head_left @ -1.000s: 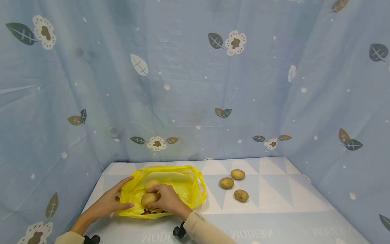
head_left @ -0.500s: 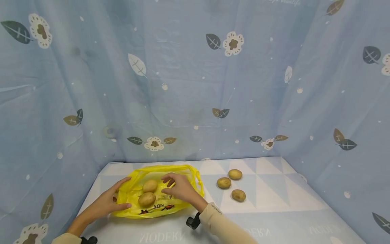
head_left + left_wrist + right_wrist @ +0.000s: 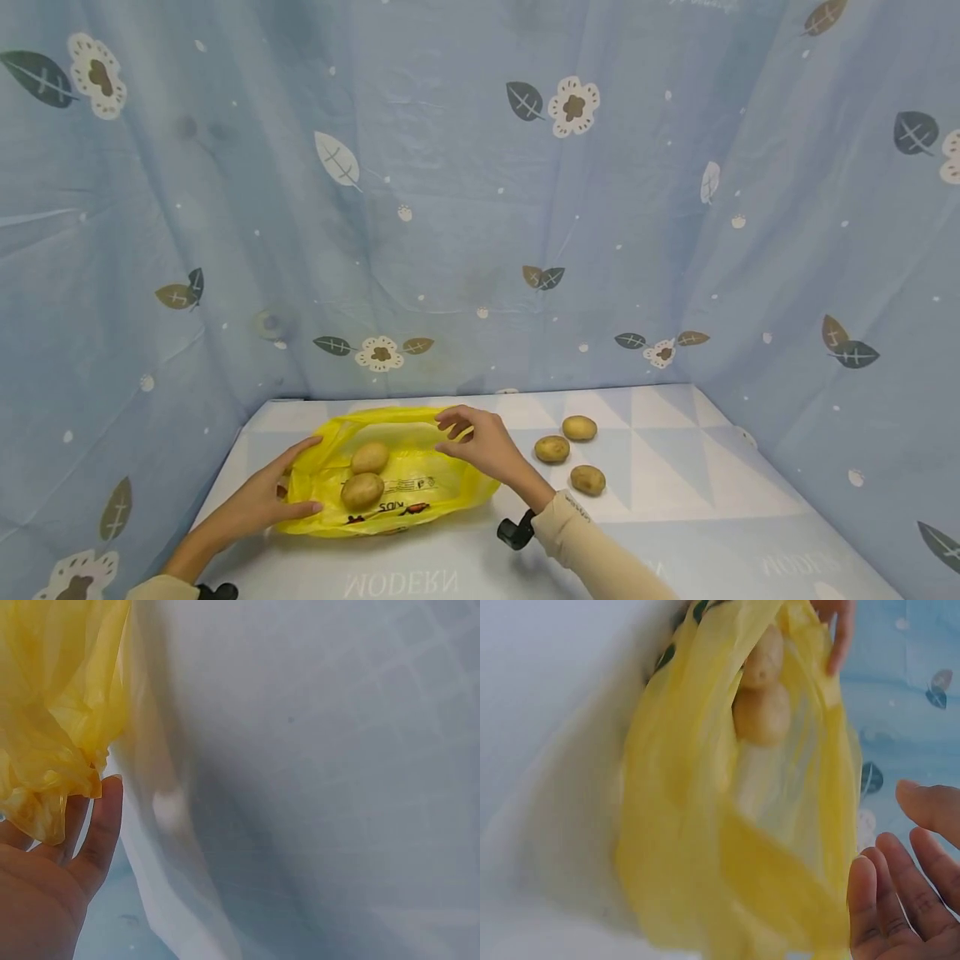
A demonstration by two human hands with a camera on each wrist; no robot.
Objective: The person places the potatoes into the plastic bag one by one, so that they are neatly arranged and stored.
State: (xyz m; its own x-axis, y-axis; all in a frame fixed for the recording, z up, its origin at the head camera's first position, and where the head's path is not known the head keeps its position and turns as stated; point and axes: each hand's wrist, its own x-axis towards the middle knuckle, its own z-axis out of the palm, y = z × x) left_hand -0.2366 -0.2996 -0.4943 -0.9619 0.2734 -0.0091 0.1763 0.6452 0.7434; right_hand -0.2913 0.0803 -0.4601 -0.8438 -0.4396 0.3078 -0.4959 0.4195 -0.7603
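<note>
Two potatoes lie inside a yellow plastic bag whose mouth faces up: a rear potato and a front potato. At the bag's left end, my left hand rests with thumb and fingers spread along the rim; the left wrist view has the fingers fairly straight against the crumpled plastic. My right hand hovers over the bag's right end, fingers loosely bent and nothing in them. The same right hand appears beside the bag in the right wrist view.
Three more potatoes lie on the table right of the bag: a back one, a left one and a front one. Blue patterned curtains close in the table's back and sides. The table has a pale triangle-patterned cover.
My right hand let go of the front potato inside the bag and moved right to the bag's right end. The left hand has stayed at the bag's left end.
</note>
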